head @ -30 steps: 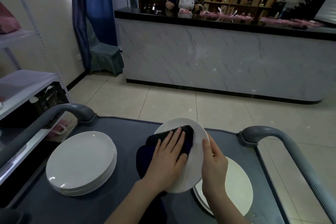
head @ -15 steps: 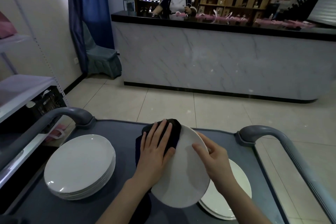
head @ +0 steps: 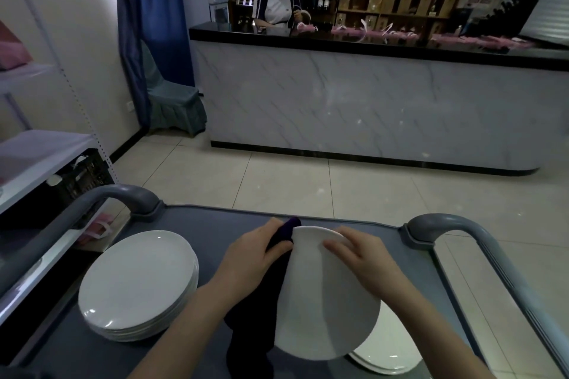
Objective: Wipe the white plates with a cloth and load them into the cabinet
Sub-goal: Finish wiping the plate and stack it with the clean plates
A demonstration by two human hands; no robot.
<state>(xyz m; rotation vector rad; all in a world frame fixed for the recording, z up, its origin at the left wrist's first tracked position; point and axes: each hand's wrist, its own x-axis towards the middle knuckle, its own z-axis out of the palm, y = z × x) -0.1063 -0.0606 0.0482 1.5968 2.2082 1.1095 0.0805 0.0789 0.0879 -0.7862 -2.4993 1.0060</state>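
We've got the plate tilted up over the cart, far rim between both hands. Left hand pinches the cloth onto the rim's left side; right hand grips the top edge, fingers on the face, thumb hidden. Next wipe probably runs rightwards from the left hand

Plate and cloth in hands

Bare cart top lies open left of centre, between the plate stack at lower left and the dark cloth hanging beside the held plate. Grey handles rise at both far corners.
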